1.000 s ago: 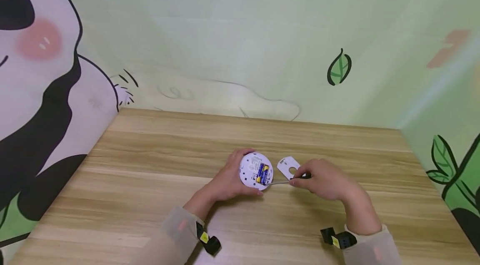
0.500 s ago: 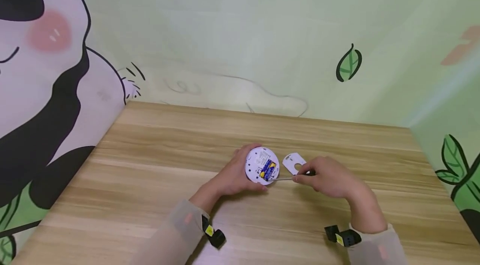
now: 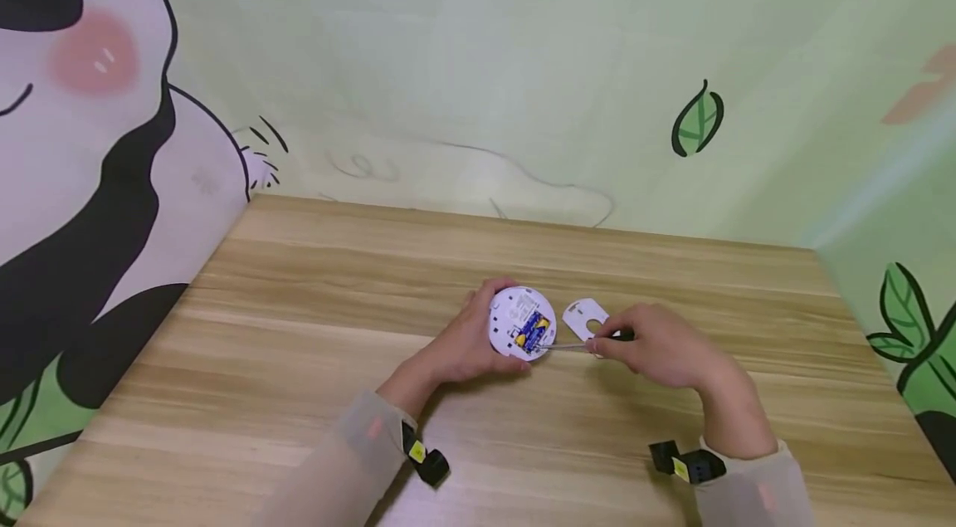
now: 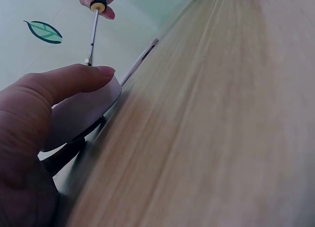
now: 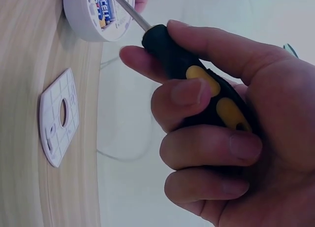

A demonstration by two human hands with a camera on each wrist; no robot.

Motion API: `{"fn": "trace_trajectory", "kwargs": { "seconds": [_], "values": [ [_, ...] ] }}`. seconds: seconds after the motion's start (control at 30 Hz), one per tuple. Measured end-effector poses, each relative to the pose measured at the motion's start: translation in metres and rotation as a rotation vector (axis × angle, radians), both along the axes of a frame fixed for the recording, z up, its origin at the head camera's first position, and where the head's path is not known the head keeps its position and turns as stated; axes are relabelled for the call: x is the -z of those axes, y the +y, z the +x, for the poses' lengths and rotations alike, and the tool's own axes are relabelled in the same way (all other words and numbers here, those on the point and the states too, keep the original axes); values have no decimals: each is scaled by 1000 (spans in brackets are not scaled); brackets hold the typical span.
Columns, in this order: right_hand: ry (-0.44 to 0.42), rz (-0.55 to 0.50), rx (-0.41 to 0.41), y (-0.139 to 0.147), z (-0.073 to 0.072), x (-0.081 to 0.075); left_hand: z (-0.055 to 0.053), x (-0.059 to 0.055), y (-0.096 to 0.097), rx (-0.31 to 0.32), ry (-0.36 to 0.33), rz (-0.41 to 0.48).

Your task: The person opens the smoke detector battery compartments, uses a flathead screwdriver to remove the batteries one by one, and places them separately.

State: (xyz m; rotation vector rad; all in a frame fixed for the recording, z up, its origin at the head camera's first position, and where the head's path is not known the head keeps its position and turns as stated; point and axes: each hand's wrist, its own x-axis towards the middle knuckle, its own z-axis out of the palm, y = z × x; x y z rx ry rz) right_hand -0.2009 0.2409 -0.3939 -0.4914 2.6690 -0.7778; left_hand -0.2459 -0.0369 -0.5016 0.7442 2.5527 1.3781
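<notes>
My left hand (image 3: 466, 348) grips a round white plastic device (image 3: 502, 329) by its rim, thumb on the near side. Its battery compartment faces up, with blue-and-yellow batteries (image 3: 534, 332) inside. My right hand (image 3: 660, 344) holds a screwdriver (image 5: 167, 49) with a black-and-yellow handle, fingers curled round it. The metal shaft (image 3: 569, 346) points left, and its tip is at the near end of the batteries; whether it touches them I cannot tell. A flat white cover (image 3: 578, 315) with a round hole lies just right of the device, partly hidden by my right hand.
The wooden table (image 3: 336, 278) reaches back to a pale green wall (image 3: 418, 79) with painted leaves and a panda. Black wrist cameras (image 3: 426, 461) are strapped to both sleeves.
The device has turned slightly clockwise in my left hand, so the batteries lean more to the right. The screwdriver tip stays at their near end. The head view has shifted a little.
</notes>
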Motion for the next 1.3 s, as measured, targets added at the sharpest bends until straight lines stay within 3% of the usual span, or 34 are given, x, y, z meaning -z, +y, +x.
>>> {"fn": "trace_trajectory", "kwargs": {
  "seconds": [0.3,0.67,0.93,1.3],
  "values": [
    [120,25,-5,8,-1,-2,-1,-2,-2,44,36,-15],
    [189,66,71,11,-2,-4,0,0,-1,21,-12,-7],
    [198,78,84,12,-2,-5,0,2,-1,14,-34,23],
    [182,78,129,10,0,-8,-1,0,-2,40,-24,-3]
  ]
}}
